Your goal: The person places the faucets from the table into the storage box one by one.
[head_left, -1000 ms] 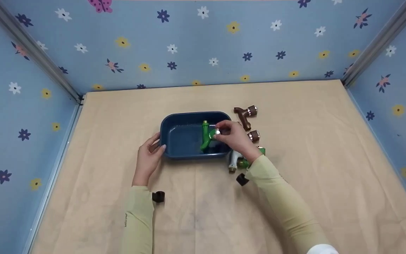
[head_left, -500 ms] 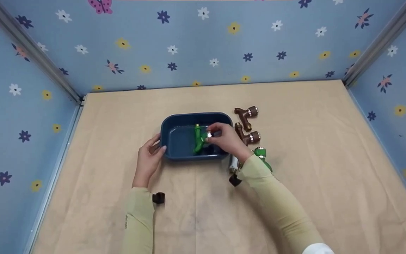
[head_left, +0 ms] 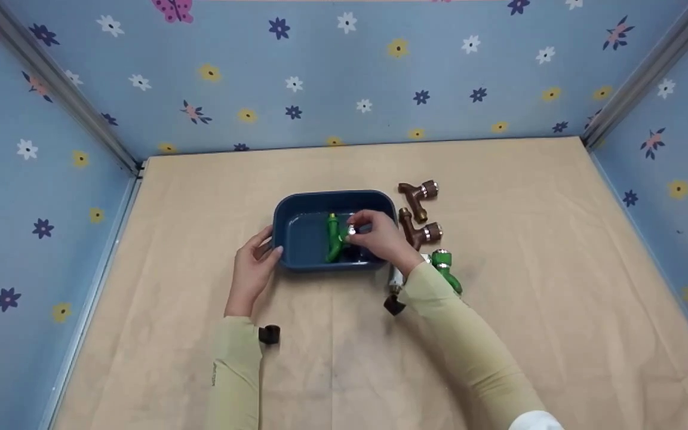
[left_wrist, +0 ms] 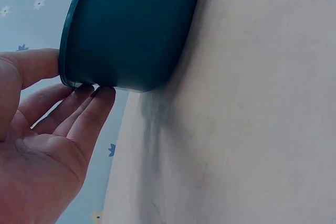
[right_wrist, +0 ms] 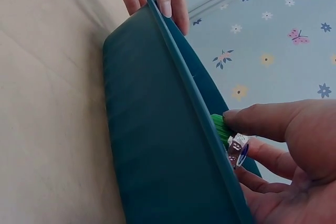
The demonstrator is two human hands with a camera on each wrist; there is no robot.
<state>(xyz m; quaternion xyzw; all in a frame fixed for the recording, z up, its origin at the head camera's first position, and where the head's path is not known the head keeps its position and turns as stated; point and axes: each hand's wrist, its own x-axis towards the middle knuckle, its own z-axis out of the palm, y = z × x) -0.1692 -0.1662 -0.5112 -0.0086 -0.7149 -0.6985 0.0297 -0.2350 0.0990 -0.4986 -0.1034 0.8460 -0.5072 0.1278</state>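
A dark blue plastic tub (head_left: pixel 305 242) sits on the table. My left hand (head_left: pixel 249 272) holds its left end, thumb at the rim and fingers against the outer wall (left_wrist: pixel 121 35). Inside the tub, my right hand (head_left: pixel 384 240) pinches a green faucet (head_left: pixel 334 242) by its knob between thumb and fingers. The faucet's body lies lengthwise toward the far wall, its brass threaded end away from me. In the right wrist view, the green ribbed knob (right_wrist: pixel 221 129) and a silver collar (right_wrist: pixel 239 145) show above the rim; the rest is hidden by the tub wall.
Right of the tub lie two brown faucets, one farther back (head_left: pixel 417 200) and one nearer (head_left: pixel 417 233). Closer to me are another green faucet (head_left: pixel 443 263) and a white one (head_left: pixel 396 279), partly behind the right forearm. A flowered blue wall (head_left: pixel 344 71) stands behind the table (head_left: pixel 332 358).
My right hand has moved left and slightly toward me within the tub, carrying the green faucet along, now lower in it. The left hand keeps its hold on the tub's end.
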